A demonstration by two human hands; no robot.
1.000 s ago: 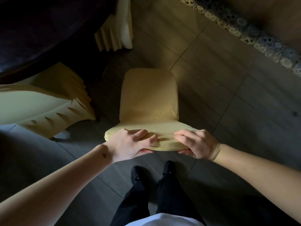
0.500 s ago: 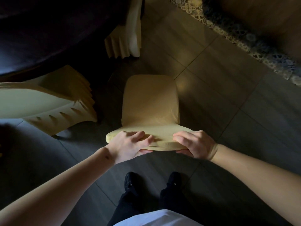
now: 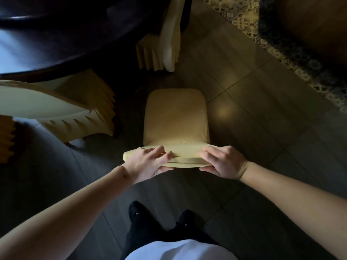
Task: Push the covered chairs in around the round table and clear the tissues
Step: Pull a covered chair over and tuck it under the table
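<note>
The top edge of a covered chair (image 3: 176, 119) was gripped by both hands, the left hand (image 3: 148, 163) near its left end and the right hand (image 3: 222, 161) near its right, fingers curled over the cloth and thumbs tucked beneath. The seat was seen stretching away from the grip toward the dark round table (image 3: 56, 34), which lay farther off and to the left, so a push forward and leftward appeared called for

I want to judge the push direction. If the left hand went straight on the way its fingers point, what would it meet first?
The left hand grips the chair's backrest top, fingers pointing up and rightward. Straight on, it would probably meet the right hand gripping the same edge, though depth is unclear.
</note>
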